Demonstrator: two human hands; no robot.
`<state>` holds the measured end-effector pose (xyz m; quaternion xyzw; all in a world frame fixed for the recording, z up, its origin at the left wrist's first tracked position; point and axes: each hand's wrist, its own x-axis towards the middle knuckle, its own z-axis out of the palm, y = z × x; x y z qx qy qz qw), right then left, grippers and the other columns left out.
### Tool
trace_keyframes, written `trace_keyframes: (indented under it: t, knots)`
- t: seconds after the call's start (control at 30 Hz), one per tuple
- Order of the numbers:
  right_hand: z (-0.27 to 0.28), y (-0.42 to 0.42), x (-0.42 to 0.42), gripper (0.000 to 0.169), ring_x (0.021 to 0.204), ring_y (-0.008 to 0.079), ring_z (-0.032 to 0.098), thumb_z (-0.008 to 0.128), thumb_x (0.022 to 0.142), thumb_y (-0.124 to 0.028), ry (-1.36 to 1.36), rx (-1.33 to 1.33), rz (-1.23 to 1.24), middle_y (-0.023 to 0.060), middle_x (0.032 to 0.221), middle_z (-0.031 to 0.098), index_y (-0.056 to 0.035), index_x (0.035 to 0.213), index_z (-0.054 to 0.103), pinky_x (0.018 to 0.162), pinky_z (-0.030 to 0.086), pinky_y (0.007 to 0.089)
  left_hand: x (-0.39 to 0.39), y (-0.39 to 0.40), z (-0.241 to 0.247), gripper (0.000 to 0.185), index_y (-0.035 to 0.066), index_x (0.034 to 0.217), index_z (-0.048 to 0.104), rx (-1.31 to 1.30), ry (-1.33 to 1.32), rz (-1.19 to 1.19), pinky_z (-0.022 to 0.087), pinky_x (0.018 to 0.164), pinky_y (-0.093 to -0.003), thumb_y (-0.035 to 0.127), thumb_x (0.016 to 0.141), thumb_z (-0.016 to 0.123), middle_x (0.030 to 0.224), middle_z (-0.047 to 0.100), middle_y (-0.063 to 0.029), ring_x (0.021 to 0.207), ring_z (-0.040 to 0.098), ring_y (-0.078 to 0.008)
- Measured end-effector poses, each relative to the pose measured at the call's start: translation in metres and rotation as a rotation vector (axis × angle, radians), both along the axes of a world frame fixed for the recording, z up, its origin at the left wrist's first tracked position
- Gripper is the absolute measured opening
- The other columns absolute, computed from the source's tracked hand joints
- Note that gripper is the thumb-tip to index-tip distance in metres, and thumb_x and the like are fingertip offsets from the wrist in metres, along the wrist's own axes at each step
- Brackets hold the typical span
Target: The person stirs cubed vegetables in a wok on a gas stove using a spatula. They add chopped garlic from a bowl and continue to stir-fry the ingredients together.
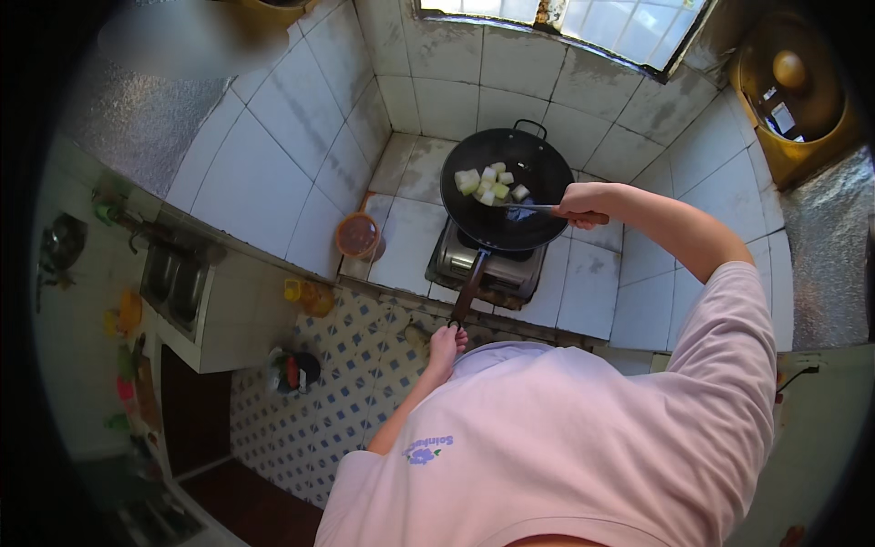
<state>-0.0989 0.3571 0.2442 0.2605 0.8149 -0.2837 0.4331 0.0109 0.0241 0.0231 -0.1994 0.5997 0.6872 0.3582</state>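
A black wok [478, 225] rests on a silver gas stove [502, 270], its long handle [470, 287] pointing towards me. At the handle's end, my left hand [448, 345] has its fingers closed around the tip by the hanging ring. My right hand [584, 202] grips a metal spatula [533, 206] by its wooden handle, over the wok's right rim. The spatula's blade reaches into the wok beside several pale green vegetable chunks [489, 183], and its far edge is partly hidden by them. A small loop handle [532, 124] stands on the wok's far rim.
An orange-rimmed plastic tub [357, 236] stands left of the stove on the white tiled counter [410, 249]. On the floor are a yellow-capped oil bottle [311, 296] and a dark bin [307, 368]. Tiled walls enclose the cooking nook; a sink [179, 284] lies to the left.
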Motion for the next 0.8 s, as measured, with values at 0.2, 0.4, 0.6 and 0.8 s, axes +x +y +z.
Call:
trace_keyframes:
  t: [0.2, 0.4, 0.6, 0.8]
  knots:
    - [0.06, 0.017, 0.002, 0.033, 0.042, 0.0182, 0.047, 0.047, 0.081, -0.028, 0.011, 0.253, 0.168, 0.0079, 0.056, 0.049, 0.0009, 0.064, 0.05, 0.036, 0.038, 0.0318, -0.005, -0.007, 0.0, 0.02, 0.006, 0.08, 0.054, -0.003, 0.003, -0.024, 0.042, 0.052, -0.0204, 0.023, 0.086, 0.044, 0.073, 0.057, -0.0017, 0.063, 0.053, -0.0082]
    - [0.082, 0.008, -0.005, 0.017, 0.045, 0.0249, 0.05, 0.039, 0.071, -0.003, -0.143, 0.527, 0.601, 0.0154, 0.056, 0.048, 0.0051, 0.058, 0.048, 0.037, 0.039, 0.034, -0.007, -0.007, 0.003, 0.021, 0.005, 0.08, 0.054, -0.017, -0.001, -0.018, 0.041, 0.051, -0.0201, 0.023, 0.086, 0.045, 0.072, 0.056, -0.0023, 0.061, 0.052, -0.0082]
    - [0.034, 0.009, -0.016, 0.012, 0.051, 0.0276, 0.051, 0.041, 0.067, 0.002, -0.082, 0.511, 0.562, 0.0177, 0.056, 0.048, 0.0067, 0.06, 0.05, 0.039, 0.041, 0.036, -0.007, -0.007, 0.005, 0.02, 0.006, 0.081, 0.053, -0.008, 0.005, -0.023, 0.042, 0.051, -0.0204, 0.023, 0.086, 0.043, 0.073, 0.056, -0.0016, 0.062, 0.053, -0.0083]
    - [0.034, 0.012, 0.0, 0.018, 0.064, 0.0277, 0.061, 0.048, 0.065, 0.0, 0.31, 0.604, 0.672, 0.018, 0.073, 0.06, 0.0024, 0.077, 0.061, 0.052, 0.049, 0.0347, -0.008, -0.008, -0.003, 0.02, 0.007, 0.083, 0.053, -0.007, 0.004, -0.048, 0.043, 0.054, -0.0214, 0.023, 0.087, 0.042, 0.076, 0.057, -0.0014, 0.066, 0.054, -0.0092]
